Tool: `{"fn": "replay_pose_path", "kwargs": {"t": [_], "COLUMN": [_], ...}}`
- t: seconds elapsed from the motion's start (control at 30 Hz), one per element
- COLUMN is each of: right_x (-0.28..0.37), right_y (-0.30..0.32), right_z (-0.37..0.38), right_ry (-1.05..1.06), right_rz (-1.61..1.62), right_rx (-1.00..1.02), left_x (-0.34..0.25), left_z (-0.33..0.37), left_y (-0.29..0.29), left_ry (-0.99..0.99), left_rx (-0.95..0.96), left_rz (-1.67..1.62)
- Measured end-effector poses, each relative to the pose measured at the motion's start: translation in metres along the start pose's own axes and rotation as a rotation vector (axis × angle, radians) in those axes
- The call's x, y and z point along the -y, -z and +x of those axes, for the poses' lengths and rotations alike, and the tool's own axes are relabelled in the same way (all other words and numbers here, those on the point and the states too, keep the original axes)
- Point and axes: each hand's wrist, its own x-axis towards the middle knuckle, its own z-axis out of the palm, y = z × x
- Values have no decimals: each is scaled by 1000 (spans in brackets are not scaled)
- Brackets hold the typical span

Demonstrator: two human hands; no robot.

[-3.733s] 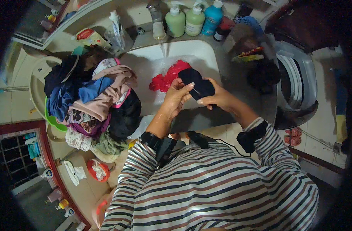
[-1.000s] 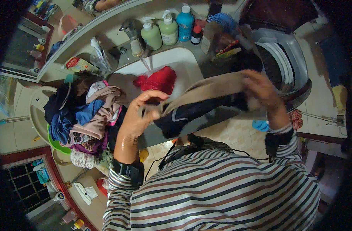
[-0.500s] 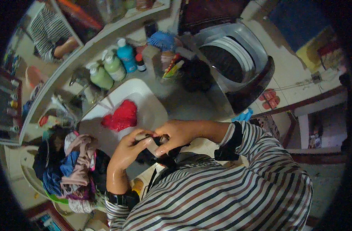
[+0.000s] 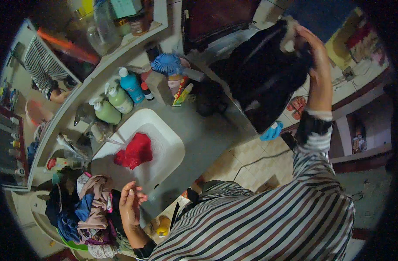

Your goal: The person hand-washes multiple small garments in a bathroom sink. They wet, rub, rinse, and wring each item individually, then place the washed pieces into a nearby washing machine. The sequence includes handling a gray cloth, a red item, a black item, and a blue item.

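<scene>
My right hand [image 4: 317,54] is raised at the far right, its fingers closed on the top of a black garment [image 4: 264,65] that has a pale band along its edge. Spread out below the hand, the cloth hangs over the washing machine [image 4: 227,40] and hides most of it. My left hand [image 4: 131,203] holds nothing; its fingers are slightly curled and apart, just in front of the sink [image 4: 176,150]. Inside that white basin lies a bunched red cloth [image 4: 139,150] in water, beside a thin stream from the faucet [image 4: 96,130].
A heap of mixed clothes [image 4: 92,206] lies left of my left hand. Green pump bottles [image 4: 119,100] and a blue bottle [image 4: 131,86] line the back of the counter [image 4: 207,135]. A dark bundle [image 4: 207,95] rests on its right part. Red slippers [image 4: 296,107] are on the floor.
Both hands were together in front of the sink on the dark cloth with the pale band. My left hand has let go; my right hand has carried the garment over the washing machine.
</scene>
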Motion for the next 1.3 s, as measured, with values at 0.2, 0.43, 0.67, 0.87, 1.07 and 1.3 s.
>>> {"fn": "replay_pose_path", "kwargs": {"t": [0.2, 0.43, 0.67, 0.87, 1.07, 1.3], "right_x": [-117, -264, -229, -109, -240, -368], "right_y": [-20, 46, 17, -156, -329, -432], "right_z": [108, 176, 133, -55, -151, -212], "right_ry": [49, 137, 39, 24, -57, 281], "right_rz": [-351, -1529, -1060, -69, -517, -638], "right_rx": [31, 218, -242, 738, 2110, 873], "left_x": [6, 9, 18, 30, 40, 74], "left_z": [2, -7, -18, -15, 3, 47], "left_y": [-7, 2, 6, 17, 15, 28], "left_ry": [67, 67, 124, 125, 194, 190], "left_rx": [-68, -102, -169, -132, -115, -345], "left_rz": [49, -19, -16, -87, -76, -233]}}
